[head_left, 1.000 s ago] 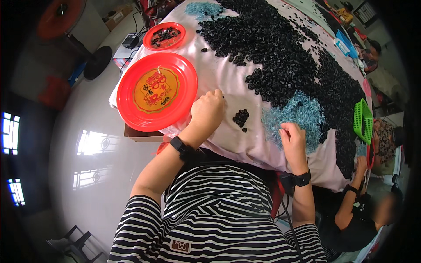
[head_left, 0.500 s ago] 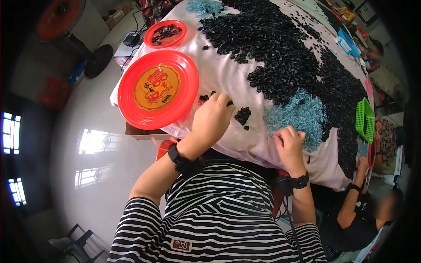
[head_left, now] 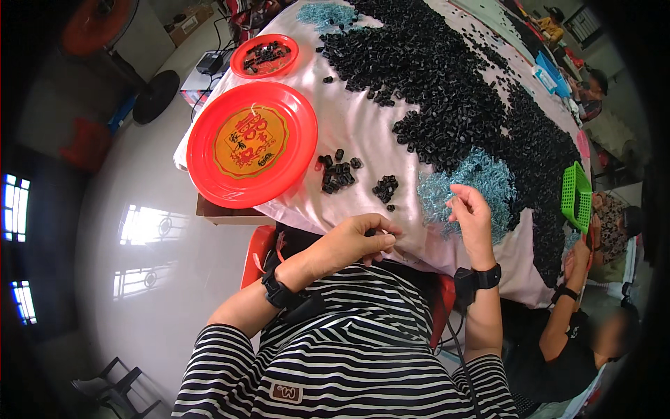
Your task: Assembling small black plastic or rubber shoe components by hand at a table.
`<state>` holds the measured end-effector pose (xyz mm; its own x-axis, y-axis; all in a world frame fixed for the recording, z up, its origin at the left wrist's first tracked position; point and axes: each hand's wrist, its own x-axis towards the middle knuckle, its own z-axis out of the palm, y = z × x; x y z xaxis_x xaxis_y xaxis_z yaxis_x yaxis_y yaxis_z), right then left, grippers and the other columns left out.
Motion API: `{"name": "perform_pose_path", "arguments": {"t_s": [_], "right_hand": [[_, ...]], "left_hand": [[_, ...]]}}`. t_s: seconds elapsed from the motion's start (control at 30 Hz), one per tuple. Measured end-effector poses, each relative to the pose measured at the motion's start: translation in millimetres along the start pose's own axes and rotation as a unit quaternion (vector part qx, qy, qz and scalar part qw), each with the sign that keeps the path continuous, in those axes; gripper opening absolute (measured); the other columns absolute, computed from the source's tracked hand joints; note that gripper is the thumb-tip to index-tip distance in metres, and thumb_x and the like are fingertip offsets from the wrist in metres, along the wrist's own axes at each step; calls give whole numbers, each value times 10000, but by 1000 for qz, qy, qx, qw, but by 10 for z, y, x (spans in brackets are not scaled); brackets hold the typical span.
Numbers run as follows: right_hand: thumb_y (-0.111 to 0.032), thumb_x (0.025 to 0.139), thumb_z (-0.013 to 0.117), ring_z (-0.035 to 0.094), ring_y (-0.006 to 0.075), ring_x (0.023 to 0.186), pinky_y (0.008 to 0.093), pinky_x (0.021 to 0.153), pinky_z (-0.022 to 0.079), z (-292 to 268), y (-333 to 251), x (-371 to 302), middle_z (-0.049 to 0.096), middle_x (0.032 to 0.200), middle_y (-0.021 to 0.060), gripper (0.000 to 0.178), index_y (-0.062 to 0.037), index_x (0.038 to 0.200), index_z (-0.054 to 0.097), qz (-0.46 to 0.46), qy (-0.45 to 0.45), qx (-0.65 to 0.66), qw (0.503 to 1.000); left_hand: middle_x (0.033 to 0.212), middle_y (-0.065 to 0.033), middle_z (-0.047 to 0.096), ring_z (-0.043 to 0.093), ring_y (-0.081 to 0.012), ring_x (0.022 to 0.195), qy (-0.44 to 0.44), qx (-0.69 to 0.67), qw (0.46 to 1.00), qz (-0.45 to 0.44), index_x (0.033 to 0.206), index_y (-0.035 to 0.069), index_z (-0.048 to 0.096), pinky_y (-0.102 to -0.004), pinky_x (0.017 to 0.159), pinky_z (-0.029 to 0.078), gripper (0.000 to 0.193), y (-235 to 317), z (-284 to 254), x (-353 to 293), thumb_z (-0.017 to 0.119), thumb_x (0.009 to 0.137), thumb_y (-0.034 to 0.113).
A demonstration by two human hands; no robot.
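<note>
My left hand [head_left: 366, 239] is closed at the table's near edge, in front of my striped shirt. A small black plastic piece shows partly between its fingers. My right hand [head_left: 471, 211] is raised over the near pile of thin pale-blue pieces [head_left: 499, 178], thumb and fingertips pinched together; whatever they hold is too small to make out. Two little groups of black pieces lie on the pale cloth: a larger one [head_left: 338, 174] beside the red plate and a smaller one [head_left: 385, 187] between it and the blue pile.
A large red plate [head_left: 296, 150] and a smaller red plate [head_left: 236, 64] with black pieces stand at the left. A big heap of black pieces [head_left: 447, 98] covers the table's middle. At the right are a green basket [head_left: 576, 195] and a co-worker's arm [head_left: 567, 290].
My left hand has moved from the larger group of black pieces down and right to the table's near edge, uncovering that group. My right hand has shifted slightly up over the blue pile.
</note>
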<state>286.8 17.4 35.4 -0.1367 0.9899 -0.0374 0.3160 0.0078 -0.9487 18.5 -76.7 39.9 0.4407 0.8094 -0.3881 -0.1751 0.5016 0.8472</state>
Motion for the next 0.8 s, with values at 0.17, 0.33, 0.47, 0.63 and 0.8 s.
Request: {"name": "perform_pose_path", "arguments": {"t_s": [0.17,0.33,0.47,0.63,0.8], "right_hand": [[-51,976,600,599,62,738,218,642,498,122,0,6,678,890,28,168,6,1116,673,7,-68,-28,997],[-61,953,647,585,53,708,215,639,487,252,-57,-26,667,863,-2,116,-1,1048,677,-33,-85,-39,995],[-69,942,672,575,53,681,209,618,477,318,-322,-236,663,865,2,107,0,1024,670,-29,-90,-58,994],[-25,884,704,585,151,755,281,747,460,424,-635,-453,640,879,41,109,-36,993,695,-210,-89,-144,963],[-41,849,741,555,171,777,307,819,408,502,-741,-572,630,858,21,143,-81,982,707,-262,-75,-188,944]], "left_hand": [[1007,-52,660,635,-99,863,-64,-75,995,-20,1214,-30,601,-227,727,541,275,-72,70,57,604,1012,157],[1042,-103,696,691,-154,917,-75,-130,988,-31,1212,-11,595,-249,775,564,284,-146,103,89,645,987,155],[1051,-114,705,703,-175,930,-45,-174,984,-4,1198,1,604,-266,793,566,267,-123,95,83,646,984,155],[1057,-106,705,697,-173,958,-47,-192,980,22,1176,6,611,-264,789,562,252,-103,106,60,655,979,157],[994,-43,682,666,-129,919,-38,-162,981,98,1123,30,625,-257,775,555,226,-164,98,84,686,960,174]]}}
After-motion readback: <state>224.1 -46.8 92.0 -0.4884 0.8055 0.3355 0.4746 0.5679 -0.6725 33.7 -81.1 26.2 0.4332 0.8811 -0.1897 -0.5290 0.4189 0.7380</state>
